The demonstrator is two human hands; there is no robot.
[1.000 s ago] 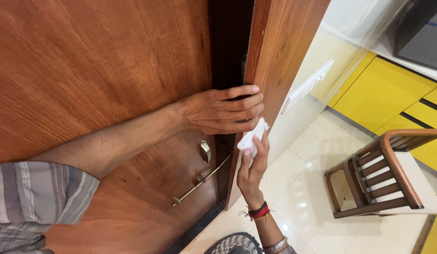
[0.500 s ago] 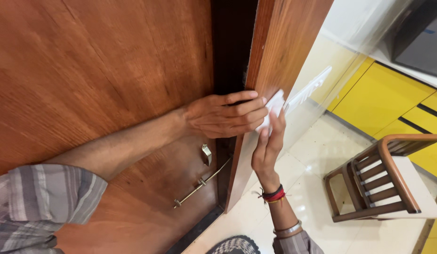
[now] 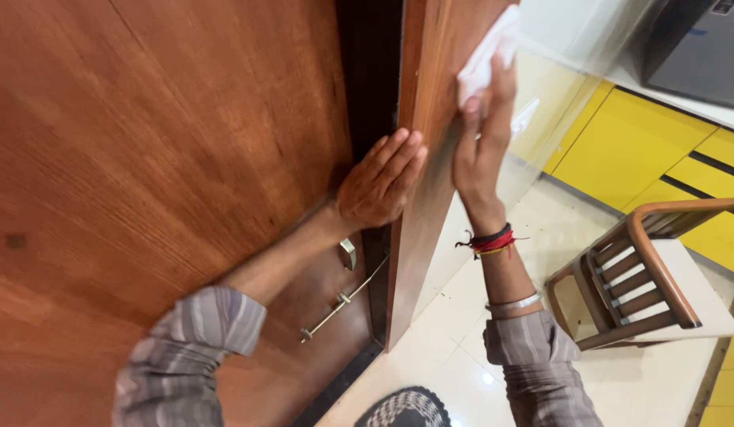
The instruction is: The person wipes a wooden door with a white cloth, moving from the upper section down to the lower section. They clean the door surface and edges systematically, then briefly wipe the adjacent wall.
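The left hand (image 3: 380, 183) lies flat and open against the wooden door edge (image 3: 418, 158), seemingly to steady it. Higher on that edge, the right hand (image 3: 481, 138) presses a white cloth (image 3: 485, 59) with its fingers.

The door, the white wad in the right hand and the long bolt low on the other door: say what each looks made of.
Door: wood or wood veneer, reddish-brown, visible grain, satin sheen.
White wad under the right hand: soft cloth or tissue, crumpled and matte; which one is unclear.
Long bolt: metal, silvery and reflective, likely steel.
The left hand rests flat against the door's edge.
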